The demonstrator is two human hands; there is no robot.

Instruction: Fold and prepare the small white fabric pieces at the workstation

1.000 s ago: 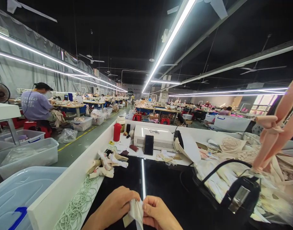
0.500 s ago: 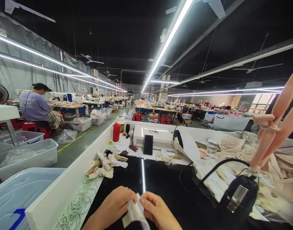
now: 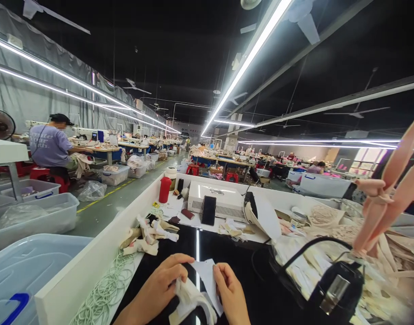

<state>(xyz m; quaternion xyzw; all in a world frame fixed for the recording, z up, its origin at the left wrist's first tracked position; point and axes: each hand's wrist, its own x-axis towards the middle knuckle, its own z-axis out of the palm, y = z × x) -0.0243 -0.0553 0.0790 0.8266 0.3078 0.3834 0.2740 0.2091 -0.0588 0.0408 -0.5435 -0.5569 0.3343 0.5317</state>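
Low in the middle of the head view, both my hands work a bundle of small white fabric pieces [image 3: 196, 295] over a glossy black table top [image 3: 234, 257]. My left hand [image 3: 162, 284] is closed round the crumpled lower part of the bundle. My right hand [image 3: 229, 291] pinches a flat white piece that stands up between the two hands. Just behind my left hand lies a heap of cream fabric scraps [image 3: 147, 234], and a coil of pale green elastic cord [image 3: 108, 289] lies to the left.
A white wall [image 3: 91, 262] edges the table on the left, with clear plastic bins [image 3: 27, 271] beyond it. A white machine box [image 3: 220, 201], a phone [image 3: 209, 210] and a red bottle [image 3: 165, 189] stand at the back. A black tool [image 3: 335, 284], cream pieces and pink straps [image 3: 393, 189] fill the right. A person sits far left.
My hands have come apart a little, and a flat white piece has been drawn up out of the bundle. The view has tilted slightly downward.
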